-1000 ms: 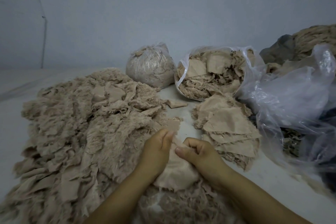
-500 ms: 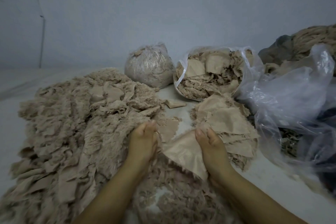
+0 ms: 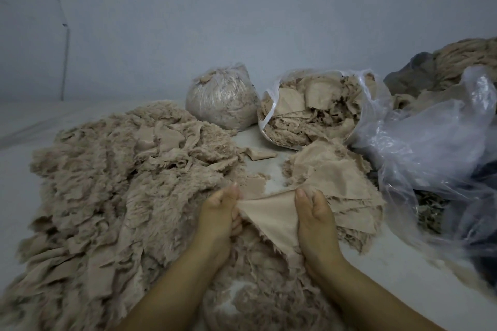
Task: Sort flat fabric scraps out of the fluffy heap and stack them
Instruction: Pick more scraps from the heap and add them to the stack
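The pale grey floor (image 3: 403,271) carries everything here, with a plain grey-blue wall (image 3: 242,21) behind it. Biggest thing on it: the sprawling heap of fluffy beige faux-fur offcuts (image 3: 107,196), filling the left side and running right down to the near edge under both forearms. On the right, a big crumpled clear plastic bag (image 3: 430,156) slumps over darker bundles, and behind it sits a mound of tan rope-like material (image 3: 470,59). Further back, centre, an open clear plastic bag stuffed with beige fabric pieces (image 3: 317,113) lies tipped towards the viewer, and just left of it stands a tied-off round clear bag of beige fluff (image 3: 220,99).

In front of the open bag, the stack of flat beige fabric scraps (image 3: 336,185) sits just right of the fluffy heap, with bare floor between them. One small loose beige scrap (image 3: 258,154) lies alone on that strip.

Now the hands. A flat triangular beige fabric scrap (image 3: 271,220) is stretched between them, above the near end of the heap and touching the stack's left edge. The left hand (image 3: 220,212) grips its left corner, fingers curled under and bunched together. The right hand (image 3: 314,215) clamps the right edge, thumb on top, fingers tucked beneath, out of sight.
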